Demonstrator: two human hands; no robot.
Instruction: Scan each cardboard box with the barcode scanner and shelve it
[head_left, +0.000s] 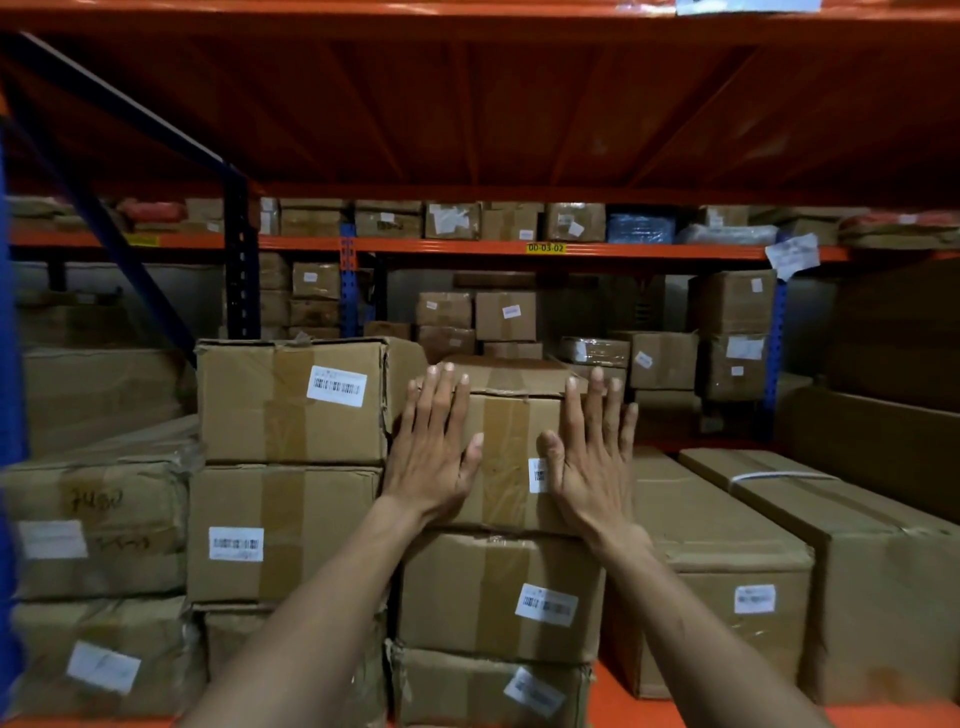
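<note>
A taped cardboard box (506, 431) sits on top of a middle stack on the orange shelf (618, 696). My left hand (434, 447) lies flat against the left part of its front face, fingers spread and pointing up. My right hand (592, 457) is pressed flat on the right part, partly covering a white barcode label (537, 475). Neither hand grips anything. No barcode scanner is in view.
A taller box stack (291, 405) stands directly left of the pushed box. Long boxes (727, 545) lie to the right. A blue upright (8, 364) is at the far left and an orange shelf deck (519, 104) hangs overhead. More boxes fill racks behind.
</note>
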